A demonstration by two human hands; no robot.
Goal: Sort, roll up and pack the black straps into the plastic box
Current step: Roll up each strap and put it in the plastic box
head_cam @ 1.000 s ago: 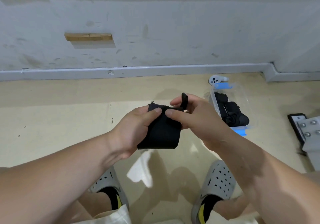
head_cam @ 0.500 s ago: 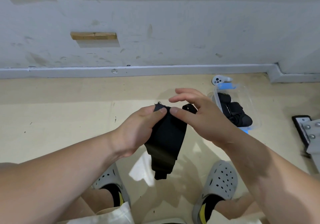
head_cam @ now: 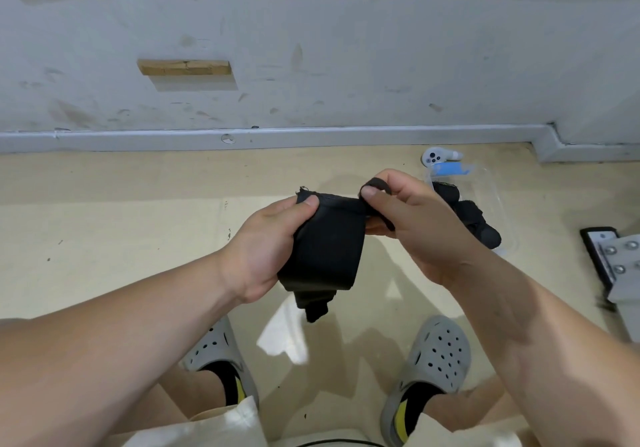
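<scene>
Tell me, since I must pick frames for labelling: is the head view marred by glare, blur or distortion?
Head view: sharp on both hands, left hand and right hand, gripping the black strap; bright glare patches on the floor between the shoes; wide-angle lens bends the baseboard; the plastic box stays legible.

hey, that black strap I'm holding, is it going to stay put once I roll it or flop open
The strap looks soft: it drapes between your left hand and right hand, one end dangling. It probably flops open if released. It seems light, so pinching the roll should hold it.
</scene>
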